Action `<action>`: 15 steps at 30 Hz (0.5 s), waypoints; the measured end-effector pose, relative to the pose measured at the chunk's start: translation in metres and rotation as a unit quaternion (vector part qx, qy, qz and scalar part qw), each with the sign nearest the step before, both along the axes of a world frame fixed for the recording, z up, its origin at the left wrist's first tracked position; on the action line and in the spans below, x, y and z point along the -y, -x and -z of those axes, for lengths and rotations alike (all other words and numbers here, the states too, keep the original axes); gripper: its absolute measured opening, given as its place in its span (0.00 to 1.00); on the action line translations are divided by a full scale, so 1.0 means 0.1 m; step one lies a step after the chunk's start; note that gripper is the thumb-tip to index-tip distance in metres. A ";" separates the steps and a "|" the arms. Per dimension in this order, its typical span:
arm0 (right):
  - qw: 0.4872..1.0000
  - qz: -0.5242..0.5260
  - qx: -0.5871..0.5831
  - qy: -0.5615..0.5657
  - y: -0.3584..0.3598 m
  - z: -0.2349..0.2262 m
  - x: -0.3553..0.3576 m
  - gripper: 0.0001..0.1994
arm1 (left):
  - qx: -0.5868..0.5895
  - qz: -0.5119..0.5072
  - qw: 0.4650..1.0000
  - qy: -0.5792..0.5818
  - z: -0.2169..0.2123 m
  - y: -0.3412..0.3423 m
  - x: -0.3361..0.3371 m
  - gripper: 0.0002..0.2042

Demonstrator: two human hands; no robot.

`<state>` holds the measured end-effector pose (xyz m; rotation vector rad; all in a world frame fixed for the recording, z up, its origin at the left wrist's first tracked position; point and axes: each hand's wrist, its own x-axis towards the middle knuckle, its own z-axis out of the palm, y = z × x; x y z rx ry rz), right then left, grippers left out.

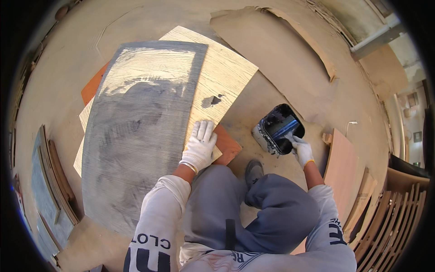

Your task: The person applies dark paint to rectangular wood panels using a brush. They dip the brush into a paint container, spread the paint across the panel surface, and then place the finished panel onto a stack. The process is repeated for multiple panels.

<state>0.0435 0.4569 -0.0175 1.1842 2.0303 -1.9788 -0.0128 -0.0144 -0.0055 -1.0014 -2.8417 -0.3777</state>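
Observation:
A large wood-grained board (136, 118) lies to my left, grey-black coating smeared over most of it and pale wood bare near its far end. My left hand (200, 145), in a white glove, rests flat at its right edge, fingers stretched over the pale board (229, 75) beneath. That lower board carries a dark blotch (211, 100). To the right stands a black square bucket (272, 140) with smears down its side and dark, shiny stuff inside. My gloved right hand (302, 150) is closed at its rim on a pale, flat-ended tool (289, 136); brush or scraper, I cannot tell.
Under the boards lies an orange-red panel (228, 145). A big brown sheet (276, 50) is on the floor at the far right. Planks (340, 167) and wooden slats (392, 226) lie on the right, stacked boards (52, 186) on the left. My shoe (254, 173) is near the bucket.

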 end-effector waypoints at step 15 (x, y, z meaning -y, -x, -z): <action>0.969 0.097 0.034 0.225 -0.27 -0.67 0.10 0.18 | -0.001 -0.001 1.000 -0.029 0.05 -0.04 0.02 0.26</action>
